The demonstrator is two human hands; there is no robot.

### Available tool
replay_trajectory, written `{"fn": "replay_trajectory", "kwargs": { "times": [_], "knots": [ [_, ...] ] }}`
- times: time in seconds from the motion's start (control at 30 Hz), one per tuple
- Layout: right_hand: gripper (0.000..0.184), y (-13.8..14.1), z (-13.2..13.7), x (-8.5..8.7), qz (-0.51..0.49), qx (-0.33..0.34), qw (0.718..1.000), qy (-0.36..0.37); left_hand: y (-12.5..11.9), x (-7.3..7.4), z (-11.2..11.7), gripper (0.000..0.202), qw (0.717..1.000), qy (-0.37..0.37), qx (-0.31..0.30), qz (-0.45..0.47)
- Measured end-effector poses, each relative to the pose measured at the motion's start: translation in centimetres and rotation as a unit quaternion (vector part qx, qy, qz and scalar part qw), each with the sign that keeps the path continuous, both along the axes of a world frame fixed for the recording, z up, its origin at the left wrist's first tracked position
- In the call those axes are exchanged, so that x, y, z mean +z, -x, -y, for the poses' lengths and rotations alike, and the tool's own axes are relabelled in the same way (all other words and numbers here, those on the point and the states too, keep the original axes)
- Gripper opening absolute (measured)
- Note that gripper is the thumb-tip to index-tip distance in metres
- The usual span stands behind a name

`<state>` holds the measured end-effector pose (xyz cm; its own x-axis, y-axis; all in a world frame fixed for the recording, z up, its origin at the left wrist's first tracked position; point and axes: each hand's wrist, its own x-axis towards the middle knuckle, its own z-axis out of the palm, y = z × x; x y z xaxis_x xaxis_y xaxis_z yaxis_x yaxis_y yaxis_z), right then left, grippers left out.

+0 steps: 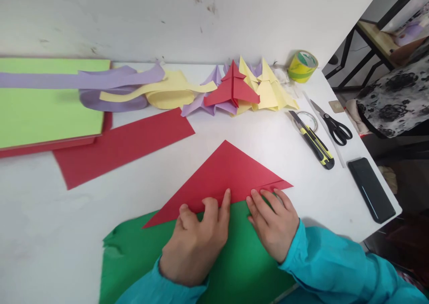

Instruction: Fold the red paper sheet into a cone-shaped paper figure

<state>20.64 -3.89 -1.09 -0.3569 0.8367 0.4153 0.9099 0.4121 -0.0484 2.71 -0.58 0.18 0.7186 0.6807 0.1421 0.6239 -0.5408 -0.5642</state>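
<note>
A sheet of red paper (223,172), folded into a triangle, lies with its point away from me and its long edge across a green sheet (134,255). My left hand (197,239) presses on that edge near its middle, index finger stretched out and the other fingers somewhat bent. To its right, my right hand (275,226) rests with fingers apart and their tips on the same edge, close to the right corner. A thin flap shows at that corner. Neither hand grips anything; the fingers just touch the paper.
Folded paper shapes in red (233,89), yellow (270,87) and purple stand at the back. Left are a green sheet stack (47,107), a red strip (134,145) and curled paper strips. Right lie tape (302,66), a box cutter (313,141), scissors (335,125) and a phone (371,189).
</note>
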Motion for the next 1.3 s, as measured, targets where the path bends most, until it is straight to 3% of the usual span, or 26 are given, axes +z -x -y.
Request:
{"fn": "replay_trajectory", "kwargs": {
  "times": [0.13,0.23,0.33,0.47,0.67,0.9,1.1,1.3],
  "knots": [
    [0.019,0.0,-0.6,0.6,-0.027,0.003,1.0,-0.014,0.2,-0.5,0.2,0.048,0.999,0.007,-0.011,0.033],
    [0.027,0.5,-1.4,1.0,-0.007,0.007,1.0,0.025,0.3,-0.8,0.4,0.046,0.998,0.01,-0.025,0.05],
    [0.034,1.0,-1.9,1.2,0.024,0.02,0.998,0.059,0.2,-0.7,0.9,0.046,0.997,0.041,-0.01,0.066],
    [0.032,1.1,-1.9,0.9,0.035,0.031,0.998,0.051,-0.1,-0.4,1.1,0.042,0.991,0.08,0.007,0.11],
    [0.023,0.3,-2.8,1.0,0.01,0.042,0.999,0.027,0.1,-0.1,0.3,0.037,0.995,0.02,-0.019,0.096],
    [0.021,0.9,-5.3,0.9,0.021,0.074,0.997,0.005,0.8,0.3,-0.6,0.034,0.994,0.008,0.026,0.104],
    [0.02,1.4,-5.8,0.9,-0.005,0.073,0.997,0.021,0.4,-0.9,-1.0,0.028,0.968,0.067,-0.061,0.233],
    [0.017,1.3,-5.5,1.0,-0.036,0.074,0.997,0.013,0.0,-1.3,-0.8,0.033,0.965,0.091,-0.042,0.242]
  ]
}}
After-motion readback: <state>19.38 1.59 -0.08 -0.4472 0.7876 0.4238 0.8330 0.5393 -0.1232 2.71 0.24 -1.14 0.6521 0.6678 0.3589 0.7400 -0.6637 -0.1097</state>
